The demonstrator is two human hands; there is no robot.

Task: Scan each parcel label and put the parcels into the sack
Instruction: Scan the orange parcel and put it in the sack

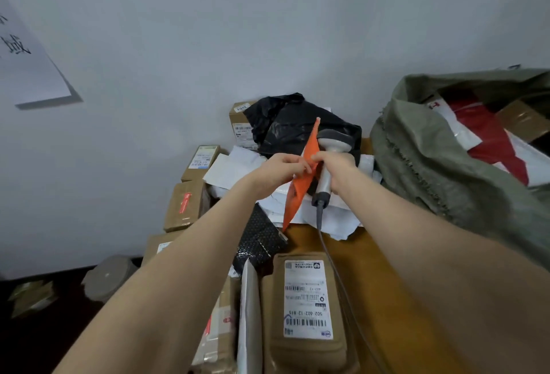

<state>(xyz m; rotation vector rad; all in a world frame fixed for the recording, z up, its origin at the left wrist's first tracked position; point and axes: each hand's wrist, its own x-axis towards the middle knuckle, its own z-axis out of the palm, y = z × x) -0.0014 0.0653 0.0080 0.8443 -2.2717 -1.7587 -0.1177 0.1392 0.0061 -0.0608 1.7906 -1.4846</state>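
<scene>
The white label (308, 299) on the near brown parcel (306, 354) shows, upside down, "502 602-12 B15" above a barcode, and a smaller "602-12". The sticker (242, 108) on the small box (238, 125) at the back reads perhaps "5005". The handwriting on the paper sheet (26, 70) on the wall is cut off and cannot be read.

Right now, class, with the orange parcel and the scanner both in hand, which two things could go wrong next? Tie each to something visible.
1. The left hand pinches the orange parcel only by its edge, close against the scanner in the right hand; the scan may miss, or the parcel may slip.
2. The scanner's cable trails beside the brown labelled parcel; swinging toward the sack could snag it.
</scene>
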